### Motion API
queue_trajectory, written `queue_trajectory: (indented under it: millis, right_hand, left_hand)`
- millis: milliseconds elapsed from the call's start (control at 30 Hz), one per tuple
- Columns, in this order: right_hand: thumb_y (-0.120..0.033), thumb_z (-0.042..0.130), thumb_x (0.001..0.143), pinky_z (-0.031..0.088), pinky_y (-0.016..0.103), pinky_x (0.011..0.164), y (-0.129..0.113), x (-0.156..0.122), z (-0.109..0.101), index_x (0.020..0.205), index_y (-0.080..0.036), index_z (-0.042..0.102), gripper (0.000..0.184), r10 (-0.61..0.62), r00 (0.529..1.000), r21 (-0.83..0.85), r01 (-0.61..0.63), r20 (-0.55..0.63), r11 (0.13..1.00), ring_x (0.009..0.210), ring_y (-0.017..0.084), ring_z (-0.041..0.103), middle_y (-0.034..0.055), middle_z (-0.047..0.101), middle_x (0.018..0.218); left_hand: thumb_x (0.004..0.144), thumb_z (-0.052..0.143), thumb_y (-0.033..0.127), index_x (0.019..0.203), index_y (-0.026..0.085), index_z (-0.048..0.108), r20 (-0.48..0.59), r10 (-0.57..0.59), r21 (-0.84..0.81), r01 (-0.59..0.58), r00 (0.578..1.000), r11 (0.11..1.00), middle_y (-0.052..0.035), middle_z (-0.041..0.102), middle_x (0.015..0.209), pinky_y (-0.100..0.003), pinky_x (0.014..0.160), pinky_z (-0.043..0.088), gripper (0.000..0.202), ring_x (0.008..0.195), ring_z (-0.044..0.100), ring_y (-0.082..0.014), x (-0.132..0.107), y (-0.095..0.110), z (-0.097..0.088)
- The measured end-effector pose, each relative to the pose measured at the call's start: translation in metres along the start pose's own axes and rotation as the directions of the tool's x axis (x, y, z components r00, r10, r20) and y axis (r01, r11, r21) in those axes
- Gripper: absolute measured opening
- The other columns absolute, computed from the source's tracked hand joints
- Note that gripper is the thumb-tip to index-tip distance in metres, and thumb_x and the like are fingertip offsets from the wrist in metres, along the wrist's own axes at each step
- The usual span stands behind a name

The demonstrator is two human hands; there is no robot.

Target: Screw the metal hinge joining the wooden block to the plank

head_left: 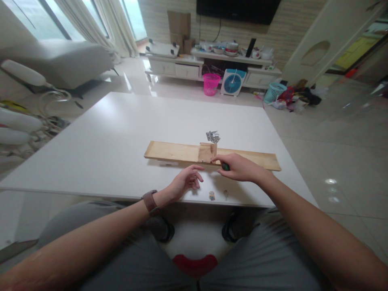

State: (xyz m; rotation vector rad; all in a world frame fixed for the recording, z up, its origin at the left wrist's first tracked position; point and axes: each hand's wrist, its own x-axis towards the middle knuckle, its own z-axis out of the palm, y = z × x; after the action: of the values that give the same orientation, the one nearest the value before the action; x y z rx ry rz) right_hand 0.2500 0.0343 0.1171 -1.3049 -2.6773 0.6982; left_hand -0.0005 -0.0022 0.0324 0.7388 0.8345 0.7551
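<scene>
A long wooden plank (pixel 172 152) lies across the white table, with a small wooden piece (pixel 206 152) set on its middle. My right hand (pixel 238 167) is closed around a screwdriver (pixel 225 166); only its dark green and black handle shows. The index finger stretches to the near edge of the small piece, where little metal bits sit. My left hand (pixel 189 178) hovers just in front of the plank, empty, its fingers loosely bent and apart. Several metal hinges (pixel 213 136) lie in a pile behind the small piece.
Two small stickers, a cartoon figure (pixel 211 196) and a pale one (pixel 226 195), are at the near edge of the white table (pixel 91 149). Beyond it stand a pink basket (pixel 211 84), a blue fan (pixel 233 82) and a cabinet (pixel 188 71). White chairs (pixel 21 121) are at the left.
</scene>
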Motion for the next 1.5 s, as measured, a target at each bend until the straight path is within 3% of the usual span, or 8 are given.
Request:
queue_trajectory:
  millis: [633, 1233, 1500]
  right_hand:
    - [-0.026, 0.066, 0.092, 0.044, 0.028, 0.077, 0.0009, 0.0002, 0.0022, 0.136, -0.017, 0.065, 0.044, 0.007, 1.000, -0.026, -0.008, -0.010, 1.000, 0.087, 0.021, 0.068, 0.0117, 0.078, 0.102]
    - [-0.023, 0.066, 0.092, 0.043, 0.028, 0.075, 0.0009, 0.0006, 0.0013, 0.133, -0.017, 0.069, 0.042, 0.003, 1.000, 0.002, -0.003, 0.006, 1.000, 0.079, 0.019, 0.065, 0.0094, 0.077, 0.095]
    - [-0.021, 0.065, 0.092, 0.047, 0.030, 0.079, 0.0022, 0.0005, 0.0011, 0.131, -0.018, 0.072, 0.040, -0.031, 0.999, 0.006, 0.031, 0.008, 1.000, 0.089, 0.022, 0.071, 0.0125, 0.080, 0.109]
  left_hand:
    - [0.084, 0.068, 0.037, 0.115, 0.015, 0.066, 0.010, 0.008, 0.010, -0.008, 1.000, 1.000, -0.0034, 0.069, 0.080, -0.026, 0.057, 0.046, 0.038, 0.062, 0.064, -0.0156, 0.0007, 0.0003, 0.0003]
    - [0.083, 0.068, 0.037, 0.113, 0.016, 0.062, 0.007, 0.023, -0.002, -0.023, 1.000, 1.000, -0.0028, 0.070, 0.080, -0.024, 0.055, 0.046, 0.037, 0.059, 0.064, -0.0147, 0.0014, 0.0002, 0.0001]
    - [0.082, 0.069, 0.032, 0.130, 0.022, 0.052, -0.003, 0.095, 0.030, -0.095, 0.995, 0.995, 0.0005, 0.071, 0.080, -0.021, 0.054, 0.046, 0.052, 0.056, 0.063, -0.0131, -0.0012, 0.0037, 0.0032]
